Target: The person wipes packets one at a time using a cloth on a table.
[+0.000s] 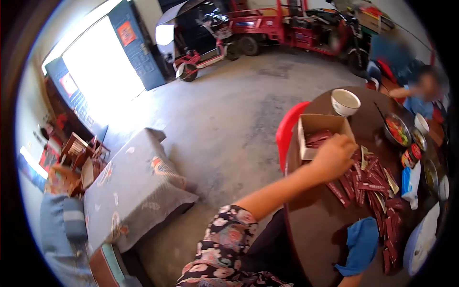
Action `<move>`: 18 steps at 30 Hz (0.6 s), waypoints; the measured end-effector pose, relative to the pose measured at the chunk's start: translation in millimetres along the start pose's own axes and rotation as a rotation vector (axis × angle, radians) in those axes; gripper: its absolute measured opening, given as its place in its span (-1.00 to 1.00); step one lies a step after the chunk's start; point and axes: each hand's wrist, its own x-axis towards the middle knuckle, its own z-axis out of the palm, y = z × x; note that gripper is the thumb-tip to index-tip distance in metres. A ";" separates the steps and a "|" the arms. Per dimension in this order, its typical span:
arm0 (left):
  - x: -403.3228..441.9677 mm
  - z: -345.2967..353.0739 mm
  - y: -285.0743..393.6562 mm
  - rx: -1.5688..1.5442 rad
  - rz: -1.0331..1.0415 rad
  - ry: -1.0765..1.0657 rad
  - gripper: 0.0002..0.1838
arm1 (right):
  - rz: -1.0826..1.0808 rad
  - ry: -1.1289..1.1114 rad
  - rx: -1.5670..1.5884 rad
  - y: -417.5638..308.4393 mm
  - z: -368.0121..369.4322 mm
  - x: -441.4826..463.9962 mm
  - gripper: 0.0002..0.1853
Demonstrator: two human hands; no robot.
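Observation:
My left hand (334,154) is over the near right corner of an open cardboard box (308,154), fingers curled together; what they hold, if anything, is hidden. Inside the box lie dark red packets (318,137). A loose pile of similar narrow red packets (366,179) spreads over the brown round table (315,215) beside the box, with a column of them (392,229) running toward the near edge. Only the wrist of my right hand (352,279) shows bare at the bottom; a blue cloth or glove (362,244) covers the rest, so its fingers cannot be made out.
A white bowl (345,102) stands behind the box. Food dishes (398,130), a jar (411,156) and a blue-white pack (411,184) line the right side. A red stool (288,131) touches the table's left edge. Two people (420,98) are at the far right.

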 end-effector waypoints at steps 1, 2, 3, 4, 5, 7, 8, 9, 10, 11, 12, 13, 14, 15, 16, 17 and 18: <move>-8.7 6.6 9.6 -0.067 -0.030 0.006 -0.63 | 0.000 -0.014 0.027 2.1 0.9 -0.8 -0.63; -17.7 14.9 18.9 -0.145 -0.054 0.009 -0.65 | -0.001 -0.017 0.054 2.2 -0.7 -2.0 -0.62; -28.8 25.0 25.8 -0.190 -0.066 0.031 -0.65 | 0.021 -0.112 0.111 -0.2 -4.8 -2.8 -0.66; -40.0 34.0 30.8 -0.235 -0.074 0.049 -0.65 | 0.018 -0.112 0.104 -1.3 -4.1 -4.5 -0.66; -48.3 36.6 37.9 -0.302 -0.131 0.000 -0.66 | 0.030 -0.096 0.093 -2.3 -1.6 -4.5 -0.66; -66.7 42.2 51.5 -0.341 -0.204 0.027 -0.70 | -0.006 -0.112 0.044 -0.1 -2.0 -4.9 -0.66; -74.3 46.5 57.7 -0.362 -0.218 0.041 -0.71 | -0.058 -0.129 0.000 3.2 -5.1 -4.1 -0.66; -80.6 51.4 61.9 -0.403 -0.278 0.005 -0.71 | -0.194 -0.225 -0.069 1.5 -7.7 -4.1 -0.66; -83.9 52.9 64.5 -0.441 -0.325 -0.039 -0.71 | -0.190 -0.213 -0.065 0.0 -8.7 -4.1 -0.66; -86.5 58.6 65.0 -0.421 -0.289 -0.008 -0.71 | -0.128 -0.180 0.005 -1.5 -8.4 -3.8 -0.65; -87.5 60.6 66.0 -0.396 -0.258 0.027 -0.72 | -0.240 -0.173 -0.202 -6.1 -11.2 -7.0 -0.66; -86.4 58.7 68.8 -0.420 -0.286 0.008 -0.72 | -0.304 -0.183 -0.249 -4.7 -14.3 -3.9 -0.69; -84.9 56.8 69.8 -0.439 -0.315 -0.013 -0.73 | -0.340 -0.158 -0.317 -10.1 -16.7 -5.6 -0.73; -86.1 60.2 65.7 -0.430 -0.310 -0.033 -0.74 | -0.387 -0.135 -0.436 -15.4 -15.5 -7.6 -0.78; -86.0 65.4 61.6 -0.426 -0.300 -0.056 -0.74 | -0.458 -0.121 -0.618 -21.0 -16.2 -8.2 -0.82; -84.7 64.6 61.9 -0.395 -0.282 -0.043 -0.75 | -0.536 -0.115 -0.814 -23.6 -15.4 -6.7 -0.87; -84.5 62.6 60.8 -0.361 -0.266 -0.026 -0.75 | -0.648 -0.163 -0.975 -24.3 -18.2 -3.5 -0.89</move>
